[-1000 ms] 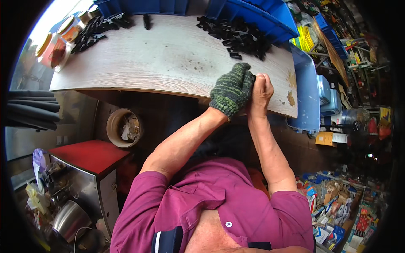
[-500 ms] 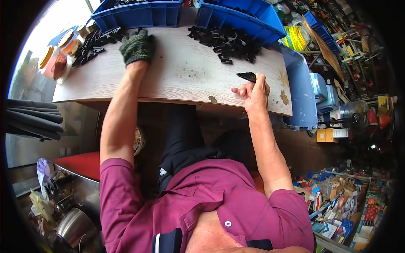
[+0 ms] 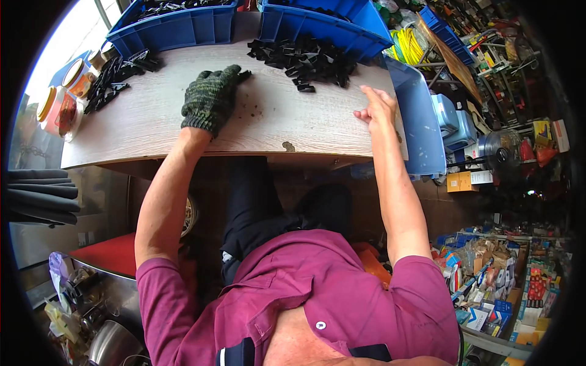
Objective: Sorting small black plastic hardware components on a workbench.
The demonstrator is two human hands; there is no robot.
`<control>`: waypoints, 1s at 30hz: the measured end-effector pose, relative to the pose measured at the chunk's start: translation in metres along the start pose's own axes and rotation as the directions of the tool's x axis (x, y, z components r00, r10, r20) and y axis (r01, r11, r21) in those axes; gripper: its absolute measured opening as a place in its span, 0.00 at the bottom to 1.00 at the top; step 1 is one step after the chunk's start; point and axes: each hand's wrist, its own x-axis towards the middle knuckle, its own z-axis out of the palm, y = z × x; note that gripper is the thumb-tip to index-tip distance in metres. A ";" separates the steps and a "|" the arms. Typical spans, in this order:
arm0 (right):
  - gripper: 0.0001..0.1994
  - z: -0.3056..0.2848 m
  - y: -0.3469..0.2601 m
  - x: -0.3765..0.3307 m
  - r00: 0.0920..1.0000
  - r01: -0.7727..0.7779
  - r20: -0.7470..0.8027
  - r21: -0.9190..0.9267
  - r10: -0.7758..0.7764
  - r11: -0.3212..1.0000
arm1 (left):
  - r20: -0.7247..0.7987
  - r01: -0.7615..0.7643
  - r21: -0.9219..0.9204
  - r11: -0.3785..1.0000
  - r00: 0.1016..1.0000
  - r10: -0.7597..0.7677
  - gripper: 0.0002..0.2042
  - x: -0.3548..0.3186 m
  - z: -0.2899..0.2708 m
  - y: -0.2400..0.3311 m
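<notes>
From the head view, my gloved left hand (image 3: 212, 99) was curled over the worktable (image 3: 305, 125), pinching a small black piece (image 3: 245, 75) whose tip poked out beside the fingers. Most of that piece was hidden by the glove, so I judged that a thick knitted grip could let it twist or slip.

My bare right hand (image 3: 379, 110) hung near the table's right edge, fingers loosely spread, with nothing visible in it. The light-blue tub (image 3: 421, 122) stood just beyond; anything let go carelessly there might miss it and drop to the floor.

The right-hand heap (image 3: 308, 61) of black pieces lay against a blue bin (image 3: 332, 36), its loose front pieces easily scattered by a sleeve-high sweep of my arm. The left-hand heap (image 3: 116, 76) lay close to a lidded jar (image 3: 58, 110), which a wide leftward reach could have knocked.
</notes>
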 end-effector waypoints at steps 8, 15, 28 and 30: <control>0.17 0.044 -0.001 0.006 0.983 0.167 0.156 -0.515 -0.100 0.841 | 0.033 0.040 0.004 0.999 0.999 -0.040 0.14 -0.002 -0.003 0.010; 0.17 0.043 0.001 0.007 0.972 0.235 0.142 -0.575 -0.187 0.784 | -0.204 0.091 -0.137 0.986 0.972 -0.118 0.12 -0.004 -0.012 0.010; 0.13 0.026 0.023 -0.069 0.739 0.041 0.673 -0.074 0.019 0.996 | -0.141 -0.010 -0.738 0.675 0.980 -0.139 0.14 -0.008 0.028 0.126; 0.15 0.031 0.025 -0.081 0.712 0.053 0.702 -0.038 -0.011 0.998 | -0.074 0.032 -0.770 0.637 0.988 -0.139 0.14 -0.009 0.027 0.127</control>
